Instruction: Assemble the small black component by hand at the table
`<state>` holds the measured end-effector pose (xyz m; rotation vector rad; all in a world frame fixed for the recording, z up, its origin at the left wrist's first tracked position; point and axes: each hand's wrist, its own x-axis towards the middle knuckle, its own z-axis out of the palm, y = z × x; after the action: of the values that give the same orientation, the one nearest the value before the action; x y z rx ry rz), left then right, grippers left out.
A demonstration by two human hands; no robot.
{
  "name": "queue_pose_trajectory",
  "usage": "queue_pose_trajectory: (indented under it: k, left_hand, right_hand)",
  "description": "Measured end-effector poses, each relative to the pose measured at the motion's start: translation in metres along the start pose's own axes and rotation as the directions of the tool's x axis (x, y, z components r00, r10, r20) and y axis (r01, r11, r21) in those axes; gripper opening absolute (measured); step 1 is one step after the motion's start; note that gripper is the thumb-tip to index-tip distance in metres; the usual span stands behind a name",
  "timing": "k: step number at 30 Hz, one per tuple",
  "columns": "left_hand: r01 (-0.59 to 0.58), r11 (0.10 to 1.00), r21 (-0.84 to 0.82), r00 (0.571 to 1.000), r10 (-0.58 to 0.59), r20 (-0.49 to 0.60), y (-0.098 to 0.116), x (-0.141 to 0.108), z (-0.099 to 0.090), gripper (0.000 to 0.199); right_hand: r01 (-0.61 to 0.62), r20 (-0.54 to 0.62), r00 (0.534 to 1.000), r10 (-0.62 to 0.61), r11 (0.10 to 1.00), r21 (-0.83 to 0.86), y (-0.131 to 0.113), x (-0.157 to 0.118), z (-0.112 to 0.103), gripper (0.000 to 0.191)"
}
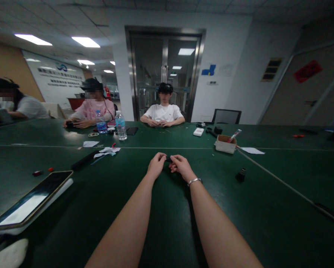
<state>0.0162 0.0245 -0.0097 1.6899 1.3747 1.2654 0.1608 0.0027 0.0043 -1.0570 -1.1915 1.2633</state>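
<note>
Both my arms reach forward over a dark green table (167,208). A small dark object (168,159) spans the gap between my fingertips, too small and dim for me to tell its kind. My left hand (157,164) pinches its left end between thumb and fingers. At the other end, my right hand (181,166) grips it with thumb and forefinger, the other fingers curled below. A silver bracelet (195,181) circles my right wrist. Some way off to the right stands a small black cylindrical object (241,174), touched by neither hand.
A phone (34,199) lies propped at left, near a white rounded object (9,255). Ahead are two water bottles (120,125), a small box (225,145) holding a pen-like item, and a white device (198,132). A cable (279,178) runs along the right. Several people sit across the table.
</note>
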Motion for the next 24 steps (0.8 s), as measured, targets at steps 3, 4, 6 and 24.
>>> queue_pose_trajectory:
  k: [3, 4, 6, 24]
  left_hand:
    - [0.031, 1.000, 0.002, 0.999, -0.031, 0.011, -0.0008, 0.0009, 0.0002, 0.029]
    - [0.033, 0.999, -0.005, 0.999, -0.033, 0.006, -0.0013, 0.0011, 0.0004, 0.029]
    - [0.016, 0.999, -0.029, 1.000, -0.017, -0.017, -0.0021, 0.0012, 0.0004, 0.024]
    - [-0.003, 1.000, 0.024, 0.999, 0.004, -0.040, -0.0011, -0.0012, -0.0020, 0.025]
  right_hand:
    - [-0.004, 0.005, 1.000, 0.004, 1.000, 0.023, -0.0004, -0.0002, -0.0004, 0.015]
    - [-0.005, 0.008, 1.000, 0.004, 1.000, 0.024, -0.0005, -0.0003, -0.0005, 0.015]
    - [-0.007, 0.012, 1.000, 0.007, 1.000, 0.019, -0.0004, -0.0003, -0.0005, 0.015]
    - [-0.012, 0.007, 1.000, 0.012, 0.999, -0.034, 0.0014, 0.0026, -0.0002, 0.015]
